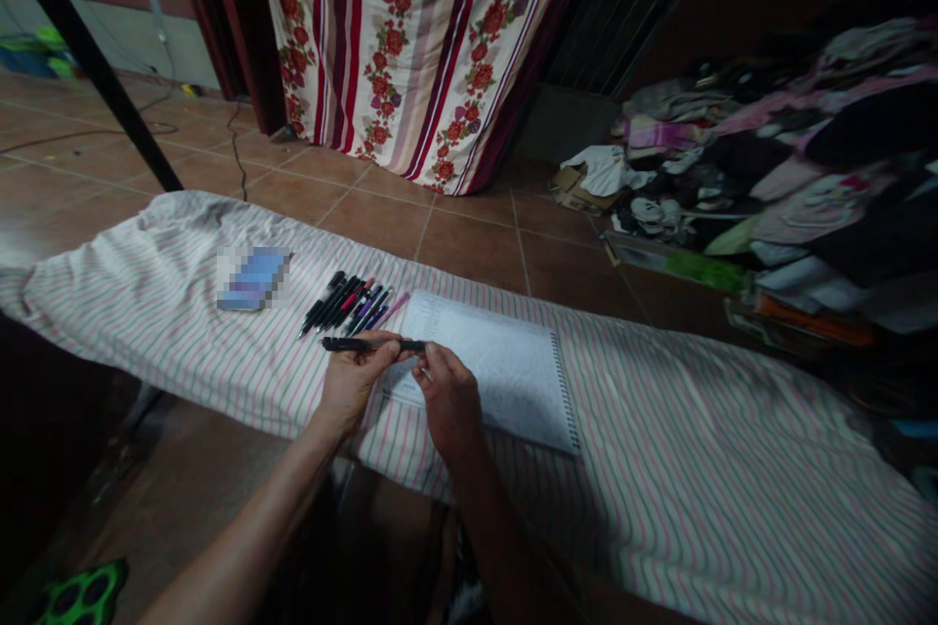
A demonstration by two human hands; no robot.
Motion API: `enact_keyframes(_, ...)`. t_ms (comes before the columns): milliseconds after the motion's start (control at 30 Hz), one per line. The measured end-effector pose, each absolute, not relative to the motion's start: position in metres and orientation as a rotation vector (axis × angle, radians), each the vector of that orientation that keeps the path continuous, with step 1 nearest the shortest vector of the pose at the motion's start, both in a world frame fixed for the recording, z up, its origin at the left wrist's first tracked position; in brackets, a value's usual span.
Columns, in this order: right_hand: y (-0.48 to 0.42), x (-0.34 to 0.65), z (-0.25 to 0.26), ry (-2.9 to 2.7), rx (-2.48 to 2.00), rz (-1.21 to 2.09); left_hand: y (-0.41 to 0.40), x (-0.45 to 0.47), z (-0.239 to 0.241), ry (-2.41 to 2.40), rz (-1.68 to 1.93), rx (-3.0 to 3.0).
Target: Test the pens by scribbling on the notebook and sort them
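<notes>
A black pen (341, 344) lies level between my two hands, above the near left edge of an open spiral notebook (505, 352). My left hand (353, 376) pinches the pen's barrel between thumb and fingers. At the pen's right end, the fingers of my right hand (448, 391) are closed on it. Just beyond my left hand, several pens (352, 301), mostly black with some purple, red and pink, lie side by side on the striped cloth (630, 410). The notebook's page shows faint markings that I cannot read.
A blurred-out blue rectangular item (255, 278) rests on the cloth at the left. A floral curtain (396, 49) hangs beyond the tiled floor (469, 234). Heaped clothes (798, 146) and a cardboard box (582, 190) are at the right. A dark pole (95, 59) slants at the left.
</notes>
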State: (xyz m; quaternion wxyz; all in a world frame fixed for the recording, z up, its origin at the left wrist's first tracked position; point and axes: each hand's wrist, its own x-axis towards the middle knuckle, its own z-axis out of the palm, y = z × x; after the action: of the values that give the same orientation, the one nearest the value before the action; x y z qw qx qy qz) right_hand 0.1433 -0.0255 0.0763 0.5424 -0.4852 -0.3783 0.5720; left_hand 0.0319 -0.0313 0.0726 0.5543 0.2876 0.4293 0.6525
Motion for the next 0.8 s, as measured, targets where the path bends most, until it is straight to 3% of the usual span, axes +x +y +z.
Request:
enact_keyframes(167, -0.023, 0.143, 0.074, -0.793, -1.080, 1.511, -0.032, 0.026, 0.076, 1.062, 1.504, 0.805)
enact_keyframes(467, -0.021, 0.149, 0.067, -0.994, -1.250, 1.217, -0.034, 0.031, 0.075, 1.066, 1.530, 0.750)
enact_keyframes(800, -0.026, 0.147, 0.082, -0.891, -1.152, 1.332, -0.031, 0.029, 0.078, 1.011, 1.579, 0.647)
